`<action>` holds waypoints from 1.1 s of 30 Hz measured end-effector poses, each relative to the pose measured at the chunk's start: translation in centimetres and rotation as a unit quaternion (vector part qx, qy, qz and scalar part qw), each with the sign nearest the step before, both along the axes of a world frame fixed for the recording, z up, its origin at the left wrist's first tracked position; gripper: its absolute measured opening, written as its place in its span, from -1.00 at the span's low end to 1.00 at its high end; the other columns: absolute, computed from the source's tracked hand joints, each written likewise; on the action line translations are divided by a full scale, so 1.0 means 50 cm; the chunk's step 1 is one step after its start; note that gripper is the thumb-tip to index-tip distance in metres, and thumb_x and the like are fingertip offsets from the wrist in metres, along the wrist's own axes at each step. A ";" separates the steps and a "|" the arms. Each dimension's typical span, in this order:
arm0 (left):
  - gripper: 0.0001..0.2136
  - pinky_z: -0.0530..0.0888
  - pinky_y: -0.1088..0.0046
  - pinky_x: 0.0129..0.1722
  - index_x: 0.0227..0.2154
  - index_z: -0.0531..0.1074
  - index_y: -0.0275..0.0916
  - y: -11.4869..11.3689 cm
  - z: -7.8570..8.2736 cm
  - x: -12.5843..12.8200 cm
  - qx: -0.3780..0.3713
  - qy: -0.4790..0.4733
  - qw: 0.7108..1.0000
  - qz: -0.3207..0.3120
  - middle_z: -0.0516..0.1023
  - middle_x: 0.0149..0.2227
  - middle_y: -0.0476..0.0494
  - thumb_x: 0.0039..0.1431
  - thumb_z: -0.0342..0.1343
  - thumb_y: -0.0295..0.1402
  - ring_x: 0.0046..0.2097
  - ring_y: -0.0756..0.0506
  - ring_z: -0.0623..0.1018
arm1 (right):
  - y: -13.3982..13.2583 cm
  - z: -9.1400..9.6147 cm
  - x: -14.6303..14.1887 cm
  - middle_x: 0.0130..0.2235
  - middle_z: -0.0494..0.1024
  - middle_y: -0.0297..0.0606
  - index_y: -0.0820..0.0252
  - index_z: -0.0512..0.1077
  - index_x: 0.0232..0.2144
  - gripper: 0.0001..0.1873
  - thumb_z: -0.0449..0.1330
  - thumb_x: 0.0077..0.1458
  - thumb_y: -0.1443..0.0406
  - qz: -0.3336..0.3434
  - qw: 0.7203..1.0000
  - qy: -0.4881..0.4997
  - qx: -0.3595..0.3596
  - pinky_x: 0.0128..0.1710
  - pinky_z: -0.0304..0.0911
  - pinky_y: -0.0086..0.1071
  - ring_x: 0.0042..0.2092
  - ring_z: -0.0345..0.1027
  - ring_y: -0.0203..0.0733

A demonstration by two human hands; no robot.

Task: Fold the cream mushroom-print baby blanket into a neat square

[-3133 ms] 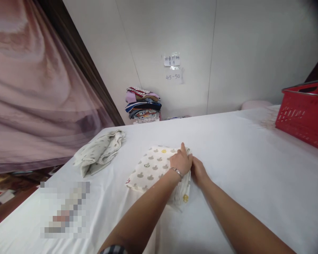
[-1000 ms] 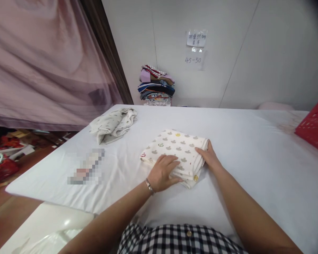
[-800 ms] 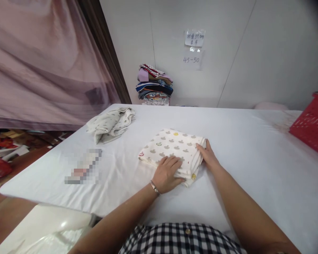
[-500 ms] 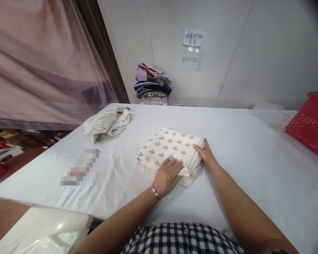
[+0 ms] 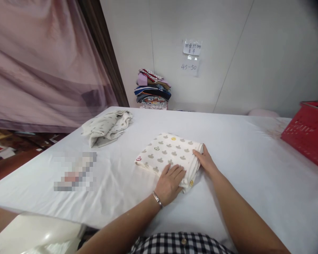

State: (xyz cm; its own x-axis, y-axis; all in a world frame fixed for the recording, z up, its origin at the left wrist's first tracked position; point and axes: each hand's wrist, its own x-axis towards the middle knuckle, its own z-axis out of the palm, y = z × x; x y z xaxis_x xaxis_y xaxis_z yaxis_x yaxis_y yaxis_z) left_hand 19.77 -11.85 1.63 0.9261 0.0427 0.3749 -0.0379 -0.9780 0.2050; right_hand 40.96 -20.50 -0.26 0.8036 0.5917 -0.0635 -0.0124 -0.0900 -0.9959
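A folded white cloth printed with grey mushroom-like shapes and a few yellow, green and red ones (image 5: 165,152) lies near the middle of the flat surface covered in smooth white fabric (image 5: 243,158), well in from the far edge. Its layers show as stacked folds along its right side. The left hand (image 5: 169,185), with a silver-coloured metal bracelet (image 5: 157,199) at the wrist, lies palm down on the cloth's near side, fingers extended and close together. The right hand (image 5: 207,161) is at the cloth's right side, thumb over the top layer and index finger along the outer edge; whether it pinches the folds cannot be told, as the other fingers are hidden. The two hands are apart, both touching the cloth.

Toward the surface's far left corner lies a loosely folded greyish-white cloth with small dark marks (image 5: 102,127). Nearer, by the left edge, is a pixelated, unreadable object (image 5: 75,173). A red perforated plastic basket (image 5: 311,135) stands at the right, cut off by the view. Beyond the far edge, a stack of multicoloured folded fabrics (image 5: 153,91) rises against the pale wall (image 5: 222,42).
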 end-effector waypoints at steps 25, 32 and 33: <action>-0.54 0.02 0.15 0.19 0.07 0.20 -0.21 -0.012 -0.012 -0.009 0.011 -0.003 1.000 0.005 0.31 0.11 -0.14 0.06 0.03 -0.36 0.17 -0.14 0.21 | -0.013 0.021 -0.013 0.17 0.19 -0.13 0.18 0.26 0.04 -0.51 -0.05 0.10 0.13 -0.020 0.861 -0.498 -0.102 0.14 -0.11 0.05 0.23 -0.11 0.00; -0.61 0.02 0.20 0.19 0.04 0.23 -0.21 0.000 0.011 -0.016 0.020 0.004 1.000 -0.017 0.36 0.07 -0.18 0.11 -0.02 -0.33 0.18 -0.10 0.21 | 0.007 0.002 -0.074 0.19 0.16 -0.18 0.12 0.22 0.10 -0.46 -0.07 0.14 0.04 0.215 0.806 -0.512 -0.205 0.18 -0.21 0.00 0.24 -0.11 -0.04; -0.63 0.02 0.19 0.19 0.02 0.25 -0.20 0.009 0.013 -0.021 0.018 0.003 1.000 -0.019 0.37 0.06 -0.18 0.13 -0.03 -0.30 0.17 -0.10 0.22 | 0.008 -0.003 -0.076 0.20 0.14 -0.18 0.12 0.21 0.10 -0.45 -0.08 0.14 0.03 0.218 0.800 -0.515 -0.217 0.18 -0.23 0.01 0.24 -0.13 -0.04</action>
State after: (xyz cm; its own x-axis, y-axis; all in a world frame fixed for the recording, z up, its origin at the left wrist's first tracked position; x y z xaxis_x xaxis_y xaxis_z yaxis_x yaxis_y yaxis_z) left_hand 18.72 -11.41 2.30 0.9293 -0.0056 0.3693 -0.0736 -0.9826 0.1704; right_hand 37.18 -20.08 -0.39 0.2844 0.9322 0.2238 0.9220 -0.2019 -0.3304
